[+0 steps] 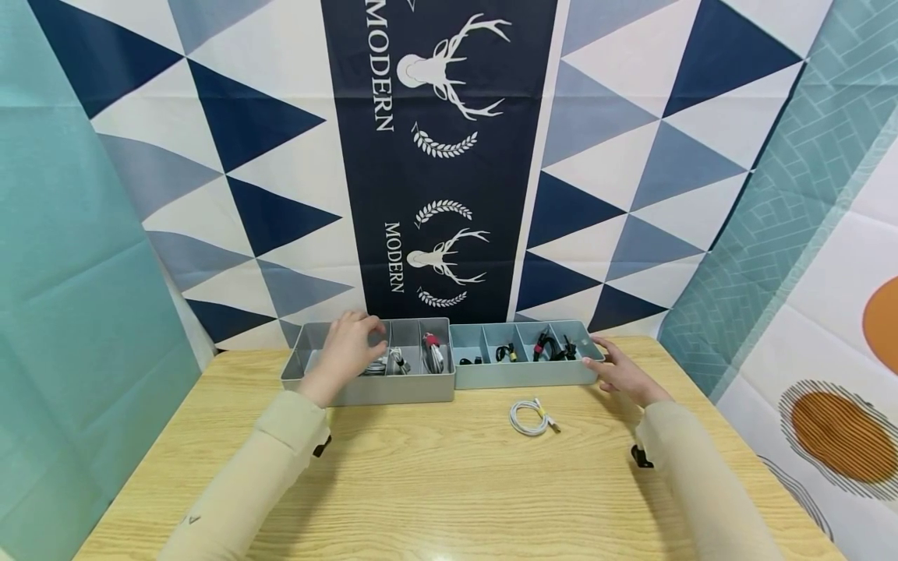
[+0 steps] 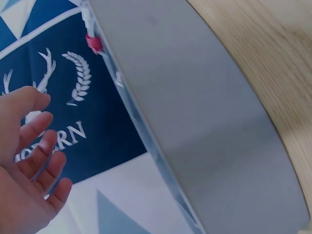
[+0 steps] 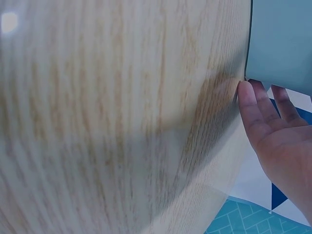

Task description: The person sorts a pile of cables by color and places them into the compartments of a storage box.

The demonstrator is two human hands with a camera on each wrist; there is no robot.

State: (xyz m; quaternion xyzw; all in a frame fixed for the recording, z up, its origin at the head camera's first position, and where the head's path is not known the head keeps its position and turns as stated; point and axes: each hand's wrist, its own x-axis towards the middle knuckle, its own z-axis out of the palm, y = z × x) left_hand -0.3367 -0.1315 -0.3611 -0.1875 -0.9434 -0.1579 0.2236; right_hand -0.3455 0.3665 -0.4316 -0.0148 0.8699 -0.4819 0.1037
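Observation:
Over the grey divided box (image 1: 393, 388) my left hand (image 1: 349, 349) hovers with its fingers loosely bent. Nothing is between them in the left wrist view, where the hand (image 2: 31, 161) is beside the box's long grey wall (image 2: 195, 112). My right hand (image 1: 623, 372) rests at the right end of the light blue divided box (image 1: 526, 377). In the right wrist view its fairly straight fingertips touch that box's corner (image 3: 278, 44). Grey and white cables, one with a red tie (image 1: 432, 340), lie in the grey box. Black cables (image 1: 547, 345) lie in the blue one.
A coiled white cable (image 1: 528, 418) with a yellow tie lies on the wooden table (image 1: 435, 475) in front of the blue box. The two boxes stand end to end near the table's back edge. A patterned cloth (image 1: 442, 171) hangs behind them.

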